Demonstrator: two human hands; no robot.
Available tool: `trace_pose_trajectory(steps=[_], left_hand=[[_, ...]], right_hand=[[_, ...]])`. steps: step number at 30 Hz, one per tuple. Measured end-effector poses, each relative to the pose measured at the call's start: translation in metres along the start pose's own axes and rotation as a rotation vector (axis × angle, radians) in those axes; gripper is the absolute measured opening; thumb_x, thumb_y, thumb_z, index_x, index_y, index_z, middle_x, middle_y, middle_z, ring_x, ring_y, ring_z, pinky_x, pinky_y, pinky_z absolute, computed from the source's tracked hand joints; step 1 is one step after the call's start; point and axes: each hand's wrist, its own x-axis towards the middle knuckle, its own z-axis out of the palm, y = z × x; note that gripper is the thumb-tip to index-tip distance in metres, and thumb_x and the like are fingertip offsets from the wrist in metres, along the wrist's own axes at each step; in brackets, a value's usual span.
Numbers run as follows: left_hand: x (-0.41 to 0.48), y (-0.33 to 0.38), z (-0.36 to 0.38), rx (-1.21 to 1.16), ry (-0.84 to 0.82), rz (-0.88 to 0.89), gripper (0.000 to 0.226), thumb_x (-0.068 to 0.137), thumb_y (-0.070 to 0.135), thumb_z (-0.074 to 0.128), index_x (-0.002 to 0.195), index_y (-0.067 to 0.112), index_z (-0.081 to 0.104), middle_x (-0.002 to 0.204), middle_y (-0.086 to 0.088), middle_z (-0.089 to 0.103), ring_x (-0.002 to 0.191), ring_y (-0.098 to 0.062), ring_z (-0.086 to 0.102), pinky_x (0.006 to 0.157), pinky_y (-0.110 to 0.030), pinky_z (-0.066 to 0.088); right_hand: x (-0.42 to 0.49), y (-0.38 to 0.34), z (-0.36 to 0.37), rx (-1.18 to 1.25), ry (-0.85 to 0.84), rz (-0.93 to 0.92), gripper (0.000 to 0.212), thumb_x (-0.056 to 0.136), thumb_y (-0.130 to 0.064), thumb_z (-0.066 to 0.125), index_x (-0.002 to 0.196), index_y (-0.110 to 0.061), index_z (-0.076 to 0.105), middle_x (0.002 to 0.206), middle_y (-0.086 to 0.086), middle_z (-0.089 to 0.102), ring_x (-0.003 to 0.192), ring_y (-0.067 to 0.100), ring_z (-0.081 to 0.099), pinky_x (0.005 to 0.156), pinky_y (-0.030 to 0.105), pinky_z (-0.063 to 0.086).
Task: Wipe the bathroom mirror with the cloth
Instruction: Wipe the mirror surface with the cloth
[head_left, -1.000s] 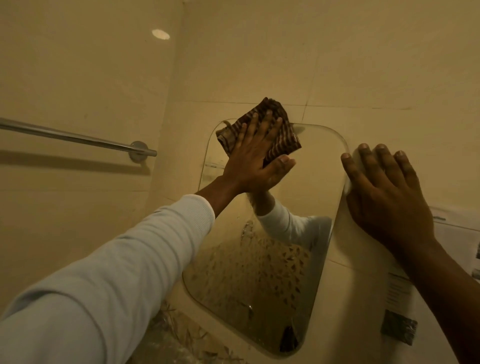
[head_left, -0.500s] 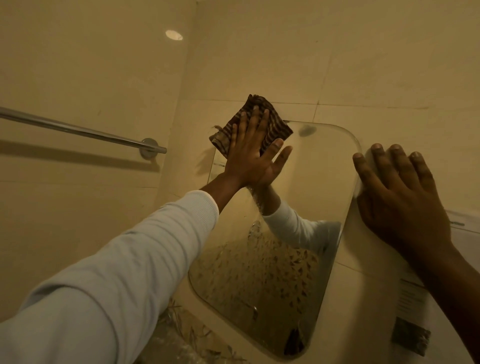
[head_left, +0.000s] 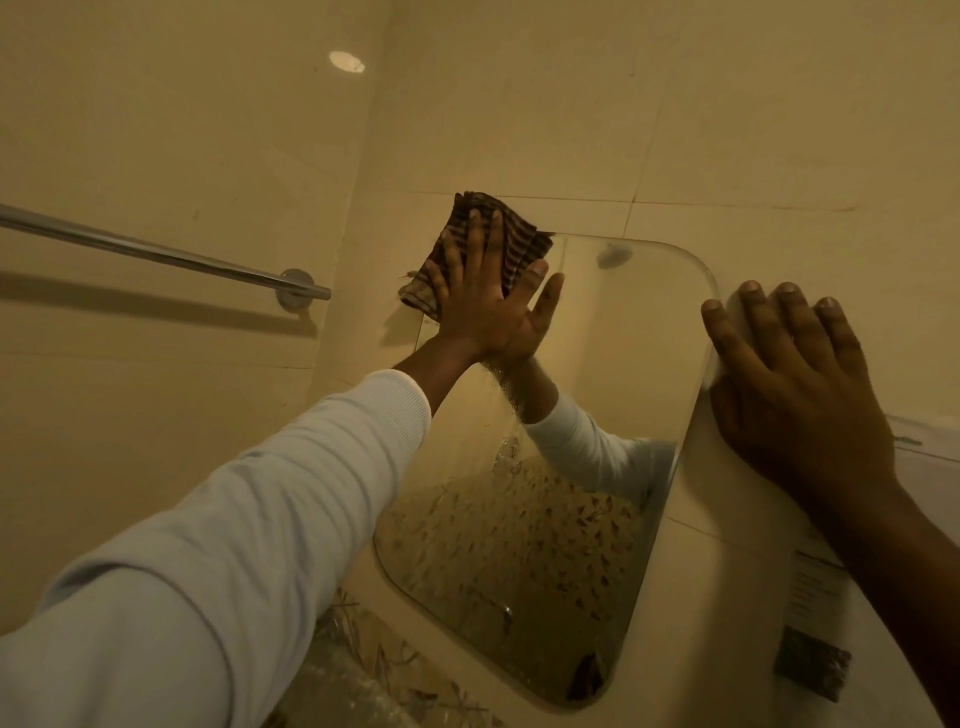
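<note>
Chrome towel rail (head_left: 156, 252): fixed to the left wall, its bracket near the room corner; the rail's left end is cut off by the frame.

Left hand (head_left: 488, 306): reaches out of a pale sleeve (head_left: 234, 519), fingers straight and fanned wide. It presses the cloth flat, and the thumb lies out to the right on bare glass.

Striped brown cloth (head_left: 519, 236): lies at the mirror's top left corner, overlapping that corner onto the wall tile. It sits like a diamond, one corner pointing up the wall above the mirror and another down-left past the mirror's left edge. Its middle is hidden under the hand, so its folds cannot be made out.

Mirror (head_left: 623, 364): frameless with rounded corners, long axis top to bottom. The top left corner is covered and part of the left edge is hidden by the forearm. The lower glass reflects a speckled pattern that is hard to identify.

Right hand (head_left: 795, 384): flat against the wall at the mirror's right edge, fingers straight, close together, pointing up and holding nothing. The forearm is cut off at the frame.

Printed notice (head_left: 818, 587): on the wall below the right hand, text too small to read.
</note>
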Motion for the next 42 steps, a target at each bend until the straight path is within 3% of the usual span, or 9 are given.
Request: trace_pose_trajectory(steps=[9,28,34,42], left_hand=[[-0.005,-0.002,0.001,-0.113,-0.005,-0.213,0.100,0.092,0.084,0.017,0.169,0.032,-0.017,0.180,0.002,-0.019,0.165,-0.028,-0.022,0.130,-0.060,-0.018],[-0.056,-0.055,0.009,-0.131,-0.067,-0.194,0.100,0.094,0.079,0.022,0.171,0.027,-0.016,0.180,0.002,-0.019,0.165,-0.022,-0.022,0.133,-0.053,-0.014],[-0.075,-0.068,0.013,-0.150,-0.077,-0.194,0.112,0.082,0.091,0.014,0.171,0.029,-0.016,0.180,0.002,-0.020,0.165,-0.020,-0.022,0.131,-0.048,-0.018],[-0.097,-0.083,0.022,-0.131,-0.061,-0.166,0.096,0.088,0.085,0.017,0.162,0.037,-0.021,0.180,0.003,-0.016,0.166,-0.023,-0.018,0.131,-0.049,-0.017]], right_hand=[[0.000,0.003,0.005,-0.006,0.009,-0.003,0.069,0.103,-0.034,0.039,0.168,-0.010,0.032,0.169,0.030,0.032,0.158,0.051,0.027,0.130,0.063,0.016],[0.000,0.008,0.014,-0.035,0.028,-0.015,0.070,0.104,-0.037,0.035,0.169,-0.013,0.028,0.169,0.028,0.030,0.157,0.050,0.026,0.129,0.061,0.014],[-0.001,0.008,0.015,-0.049,0.020,-0.004,0.070,0.105,-0.040,0.033,0.170,-0.016,0.025,0.170,0.026,0.029,0.158,0.048,0.024,0.130,0.059,0.012],[-0.001,0.008,0.016,-0.046,0.030,-0.004,0.069,0.107,-0.041,0.030,0.171,-0.017,0.022,0.171,0.026,0.028,0.159,0.048,0.023,0.131,0.058,0.010]])
